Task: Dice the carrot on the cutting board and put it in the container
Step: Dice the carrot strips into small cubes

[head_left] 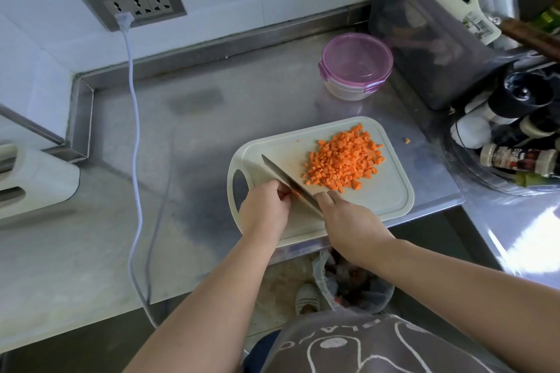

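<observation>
Apron (378,345): grey, smooth cloth with a white line drawing, lowest in view.
Left grip (265,206): bare hand over the near-left part of the board, fingers curled down and pinching the carrot piece against it.
Right grip (348,221): clamped round the knife handle, which the hand hides; the forefinger lies along the blade's back.
Knife (285,179): flat grey steel blade, long axis running from near right to far left, tip pointing far left, edge down just beside the left fingertips.
Carrot piece (292,192): small orange stub, mostly hidden under the fingers, touching the blade.
Diced carrot (345,157): loose heap of small orange cubes on the far-right part of the board.
Cutting board (391,194): pale matte plastic, rounded rectangle with an oval handle hole at its left end, lying at the tabletop's near edge.
Container (357,65): round clear plastic tub with a translucent purple clip lid on it, standing beyond the board, well apart from it.
Tabletop (181,130): brushed stainless steel, dull sheen; one stray orange bit (406,140) lies right of the board.
</observation>
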A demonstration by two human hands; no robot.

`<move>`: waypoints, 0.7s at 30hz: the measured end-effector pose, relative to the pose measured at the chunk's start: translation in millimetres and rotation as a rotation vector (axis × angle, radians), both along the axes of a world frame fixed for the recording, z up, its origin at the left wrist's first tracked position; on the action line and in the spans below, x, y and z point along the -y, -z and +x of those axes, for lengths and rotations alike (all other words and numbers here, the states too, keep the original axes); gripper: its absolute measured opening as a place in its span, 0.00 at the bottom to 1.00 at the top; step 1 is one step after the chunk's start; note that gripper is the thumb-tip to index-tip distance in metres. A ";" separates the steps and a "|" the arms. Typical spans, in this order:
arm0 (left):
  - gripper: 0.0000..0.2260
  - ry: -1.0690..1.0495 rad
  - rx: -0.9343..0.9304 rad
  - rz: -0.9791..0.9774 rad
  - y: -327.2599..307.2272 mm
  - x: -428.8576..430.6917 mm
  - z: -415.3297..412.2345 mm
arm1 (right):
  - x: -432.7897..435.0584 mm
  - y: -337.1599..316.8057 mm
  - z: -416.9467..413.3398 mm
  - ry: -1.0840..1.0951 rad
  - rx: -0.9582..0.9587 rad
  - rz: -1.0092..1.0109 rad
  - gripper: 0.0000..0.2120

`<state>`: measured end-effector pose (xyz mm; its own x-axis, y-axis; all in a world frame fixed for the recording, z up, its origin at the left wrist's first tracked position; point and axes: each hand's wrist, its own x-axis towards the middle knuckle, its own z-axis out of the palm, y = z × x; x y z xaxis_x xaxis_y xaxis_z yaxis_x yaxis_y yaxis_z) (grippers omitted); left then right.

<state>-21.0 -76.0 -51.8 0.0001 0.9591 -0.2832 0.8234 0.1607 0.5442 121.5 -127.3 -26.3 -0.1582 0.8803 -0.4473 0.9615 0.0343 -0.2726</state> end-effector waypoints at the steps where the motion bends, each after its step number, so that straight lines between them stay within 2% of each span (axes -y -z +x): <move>1: 0.06 -0.016 0.032 0.012 1.0 0.5 -2.2 | 1.5 -0.1 2.6 -0.021 -0.001 0.026 0.25; 3: 0.07 -0.119 0.092 0.063 -1.4 0.6 -9.6 | 5.3 -1.3 8.3 -0.062 0.007 0.063 0.26; 6: 0.07 -0.449 0.200 0.296 -18.0 -12.1 -32.4 | 9.8 -6.7 14.2 -0.142 0.075 0.094 0.27; 7: 0.08 -0.502 0.262 0.377 -24.0 -19.5 -39.7 | 10.6 -8.0 15.9 -0.171 0.102 0.106 0.27; 8: 0.11 -0.464 0.308 0.425 -31.2 -27.1 -44.3 | 10.9 -9.3 17.2 -0.196 0.124 0.123 0.27; 9: 0.13 -0.322 0.320 0.424 -37.9 -34.3 -45.5 | 10.5 -10.0 18.4 -0.226 0.150 0.138 0.28; 12: 0.20 0.303 0.148 0.160 -51.9 -44.9 -32.5 | 9.1 -10.4 23.5 -0.315 0.190 0.152 0.28; 13: 0.20 0.412 0.065 0.081 -51.0 -48.2 -28.8 | 8.8 -10.4 26.4 -0.335 0.188 0.158 0.28; 15: 0.19 0.404 0.028 0.014 -44.9 -57.4 -27.0 | 10.7 -9.0 36.7 -0.351 0.184 0.172 0.28; 17: 0.17 0.246 0.091 0.035 -34.5 -68.1 -31.3 | 14.5 -7.2 50.5 -0.311 0.170 0.197 0.28; 19: 0.16 0.092 0.117 0.081 -22.0 -72.4 -37.8 | 20.4 -3.0 63.1 -0.181 0.109 0.245 0.28; 21: 0.13 0.090 0.102 0.085 -13.2 -67.8 -37.9 | 24.0 -1.3 68.9 -0.056 0.061 0.248 0.23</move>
